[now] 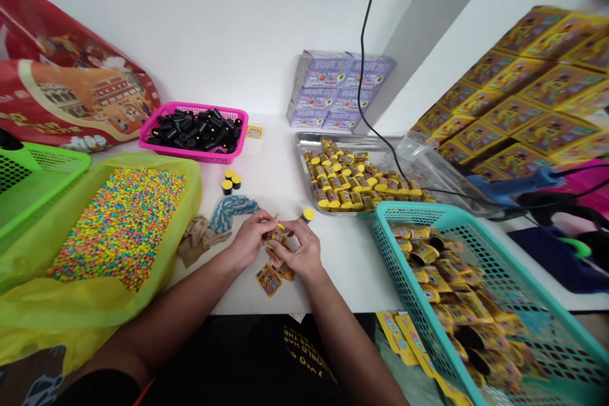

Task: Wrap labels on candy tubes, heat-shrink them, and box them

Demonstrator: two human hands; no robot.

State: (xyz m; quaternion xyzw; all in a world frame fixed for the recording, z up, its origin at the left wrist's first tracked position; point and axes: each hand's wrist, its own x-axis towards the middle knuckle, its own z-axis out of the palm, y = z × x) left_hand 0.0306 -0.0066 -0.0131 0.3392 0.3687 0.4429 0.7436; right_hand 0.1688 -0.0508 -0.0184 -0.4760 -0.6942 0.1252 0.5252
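My left hand [252, 240] and my right hand [304, 252] meet over the white table. Between their fingertips is a small yellow-topped canister [276, 233] with a printed wrapper, partly hidden by the fingers. Just under the hands lie several printed labels [269, 279], orange and yellow. Right behind my right hand stands a black canister with a yellow cap [308, 215]. Three more such canisters [231, 182] stand farther back on the left. A blue striped cloth [233, 210] and a brown cloth [197, 240] lie left of my left hand.
At left, a yellow-lined tub [193, 171] holds colourful candies, beside a green basket [61, 155]. Behind it, a pink basket [190, 155] contains black canisters. Wrapped canisters fill a metal tray [302, 146] and a teal basket [394, 273] at right. A black cable [362, 44] hangs across the tray.
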